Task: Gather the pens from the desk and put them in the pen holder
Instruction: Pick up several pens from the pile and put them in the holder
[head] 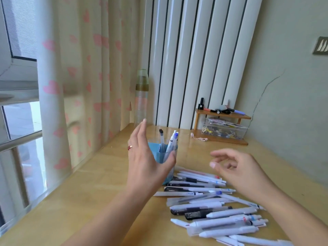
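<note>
A clear pen holder (164,153) with a blue insert stands on the wooden desk (99,183). A few pens (171,141) stick up out of it. My left hand (147,157) is spread open right beside the holder's left side, thumb across its front; whether it touches is unclear. My right hand (236,167) hovers to the right of the holder, fingers loosely curled and empty. Below both hands, several white and black pens (213,206) lie in a loose pile on the desk.
A tall clear bottle (141,96) stands behind the holder by the heart-patterned curtain (79,86). At the back right, a small wooden shelf (223,116) holds small items above a clear box (224,129). A white radiator (195,59) lines the wall.
</note>
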